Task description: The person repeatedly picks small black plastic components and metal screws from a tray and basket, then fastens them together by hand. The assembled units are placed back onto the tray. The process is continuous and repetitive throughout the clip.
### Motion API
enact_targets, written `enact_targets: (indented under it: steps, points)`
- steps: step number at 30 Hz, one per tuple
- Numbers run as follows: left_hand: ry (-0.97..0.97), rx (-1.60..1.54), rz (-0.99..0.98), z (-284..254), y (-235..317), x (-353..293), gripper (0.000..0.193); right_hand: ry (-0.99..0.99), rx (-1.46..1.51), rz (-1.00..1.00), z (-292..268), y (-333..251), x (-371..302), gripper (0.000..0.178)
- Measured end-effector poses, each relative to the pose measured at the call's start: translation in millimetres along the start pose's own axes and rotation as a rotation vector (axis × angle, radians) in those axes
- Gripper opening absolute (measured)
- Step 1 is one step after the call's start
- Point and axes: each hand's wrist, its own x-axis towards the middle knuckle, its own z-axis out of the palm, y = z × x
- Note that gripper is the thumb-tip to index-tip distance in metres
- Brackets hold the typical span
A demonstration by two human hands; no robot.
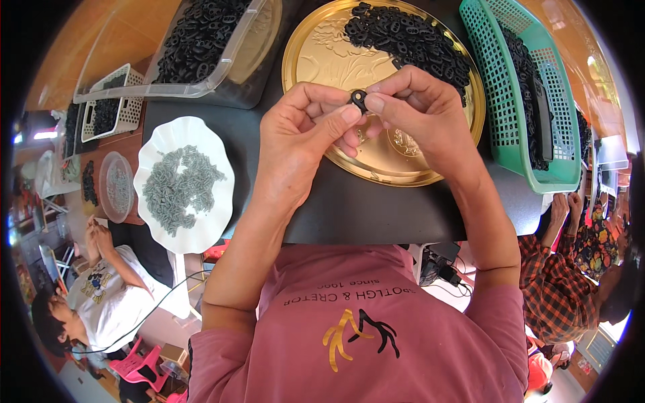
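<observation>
Over the gold tray (310, 50), both hands meet at a small black plastic piece (358, 96) with a hole through it. My left hand (306, 131) pinches the piece between thumb and fingers from the left. From the right, the thumb and forefinger of my right hand (416, 111) close on its edge. Whether a smaller part sits between the fingertips is hidden. A heap of similar black pieces (410, 43) covers the far right part of the tray. Left of my left forearm, a white scalloped dish (218, 144) carries many small grey-green pin-like parts (178, 191).
A clear plastic bin (232, 87) of black pieces stands at the far left, with a white basket (131, 114) and a round tub (127, 208) beyond. A green basket (494, 101) of black pieces borders the tray's right. Other people (107, 289) sit at both sides.
</observation>
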Motion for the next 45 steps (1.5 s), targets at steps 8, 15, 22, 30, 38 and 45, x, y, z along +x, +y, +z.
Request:
enact_targets:
  steps: [8,15,22,30,38,45]
  points:
    - [-0.141,0.268,0.226,14.6,-0.3,-7.8,0.034,-0.234,0.055,0.134,-19.7,-19.2,-1.6,0.014]
    - [-0.082,0.461,0.418,10.3,-5.5,-4.2,0.033,-0.233,0.119,0.182,-20.3,-20.0,-2.6,0.019]
    - [-0.009,0.569,0.49,11.5,-6.4,-4.4,0.031,-0.188,-0.019,0.064,-16.0,-20.8,-2.4,0.019]
    - [-0.027,0.588,0.585,11.7,-6.1,-3.3,0.031,-0.18,0.021,0.212,-17.8,-22.7,-1.3,0.022]
    - [-0.063,0.628,0.596,11.5,-3.7,-2.9,0.031,-0.256,-0.091,0.149,-15.9,-21.5,-6.0,0.025]
    - [-0.078,0.699,0.637,8.9,-2.8,-3.7,0.029,-0.29,-0.042,0.158,-14.5,-19.9,-6.5,0.024]
